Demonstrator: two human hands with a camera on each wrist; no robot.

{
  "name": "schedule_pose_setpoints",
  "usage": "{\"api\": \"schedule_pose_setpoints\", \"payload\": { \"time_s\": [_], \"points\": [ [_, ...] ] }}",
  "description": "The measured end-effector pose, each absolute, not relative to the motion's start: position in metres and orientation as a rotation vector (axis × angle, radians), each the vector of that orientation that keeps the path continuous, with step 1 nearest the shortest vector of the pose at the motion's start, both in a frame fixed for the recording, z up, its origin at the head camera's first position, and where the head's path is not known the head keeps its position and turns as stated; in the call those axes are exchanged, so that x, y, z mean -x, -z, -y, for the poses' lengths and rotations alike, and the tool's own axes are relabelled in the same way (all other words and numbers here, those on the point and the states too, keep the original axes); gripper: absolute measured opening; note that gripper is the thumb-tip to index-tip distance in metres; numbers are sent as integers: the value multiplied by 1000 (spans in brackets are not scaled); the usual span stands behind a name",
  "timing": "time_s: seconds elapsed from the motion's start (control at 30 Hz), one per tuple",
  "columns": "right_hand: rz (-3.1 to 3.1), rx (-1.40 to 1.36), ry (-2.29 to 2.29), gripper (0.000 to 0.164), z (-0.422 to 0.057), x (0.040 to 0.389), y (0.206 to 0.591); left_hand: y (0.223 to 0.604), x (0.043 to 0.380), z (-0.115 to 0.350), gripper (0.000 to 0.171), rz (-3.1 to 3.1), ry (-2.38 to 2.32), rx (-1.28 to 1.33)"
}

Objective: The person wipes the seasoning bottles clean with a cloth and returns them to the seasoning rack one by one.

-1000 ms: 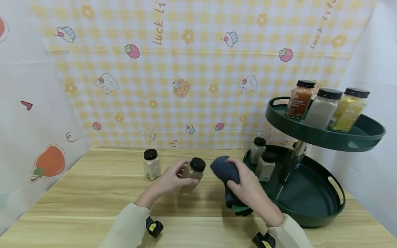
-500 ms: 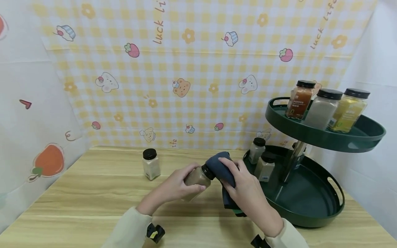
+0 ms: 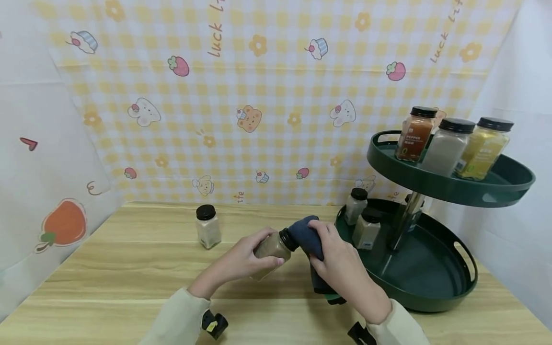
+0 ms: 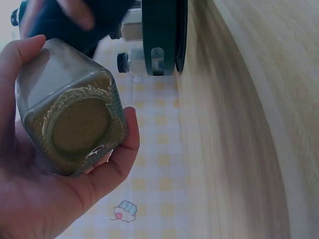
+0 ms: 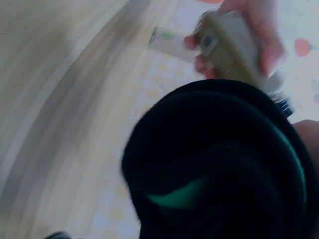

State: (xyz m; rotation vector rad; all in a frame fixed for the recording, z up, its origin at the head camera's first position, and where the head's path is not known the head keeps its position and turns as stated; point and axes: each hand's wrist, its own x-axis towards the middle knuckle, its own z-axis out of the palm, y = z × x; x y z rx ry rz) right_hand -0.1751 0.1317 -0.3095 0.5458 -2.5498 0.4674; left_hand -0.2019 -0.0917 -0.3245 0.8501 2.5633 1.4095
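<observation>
Grips tilted jar point(image 3: 272, 246) at lower centre of frame in curled fingers of left hand point(image 3: 247, 258); holds bunched cloth point(image 3: 306, 235) against lid point(image 3: 288, 239) in curled fingers of right hand point(image 3: 338, 256). Best: brace jar, rub lid evenly.

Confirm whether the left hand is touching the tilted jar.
Touching. The left wrist view shows the left hand gripping the jar, thumb and fingers against its sides.

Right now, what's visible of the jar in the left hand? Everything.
The jar is square-sided, clear and glass-like, with brownish contents, a blurred label, a black lid and a round mark in its base. It is tilted above the table, lid toward the right hand. The left hand grips its body; dark blue cloth touches its lid.
</observation>
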Motion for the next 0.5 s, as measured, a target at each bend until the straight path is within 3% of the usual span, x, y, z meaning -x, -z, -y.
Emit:
{"api": "schedule_pose_setpoints", "payload": {
  "time_s": [0.5],
  "points": [
    [2564, -616, -541, 57, -125, 166, 303, 323, 204, 94, 37, -2595, -1344, -820]
  ]
}}
